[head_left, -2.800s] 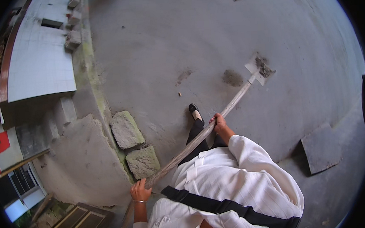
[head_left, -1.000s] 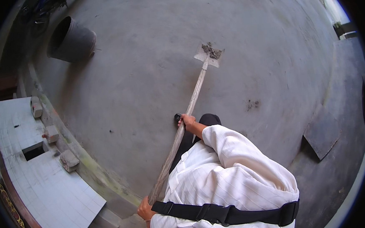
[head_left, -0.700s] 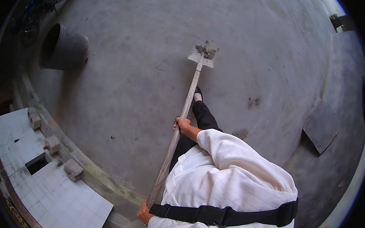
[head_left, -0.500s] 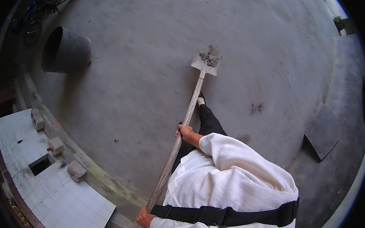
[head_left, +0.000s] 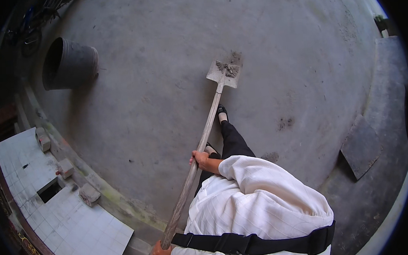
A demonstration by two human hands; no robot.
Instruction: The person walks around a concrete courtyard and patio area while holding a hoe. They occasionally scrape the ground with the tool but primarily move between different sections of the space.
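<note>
Both of my hands grip a long-handled shovel that slants away from me across the concrete floor. Around the end of its wooden handle, at the lower left, my left hand is closed, with a bangle at the wrist. Farther up the shaft, my right hand wraps the wood in front of my legs. A small heap of grey, crumbly material lies on the right side of the pale, square blade. Just beyond the blade's far edge is a patch of similar dark crumbs on the floor.
A dark bucket lies tipped at far left, near a parked bike. At left, a white-tiled surface has a rectangular opening and several blocks beside it. A dark slab is at right. Dirt patches mark the floor.
The shovel blade has shifted slightly left and towards me, away from the floor crumbs, with the grey heap still on it. Both hands moved a little left and down. My left shoe now shows.
</note>
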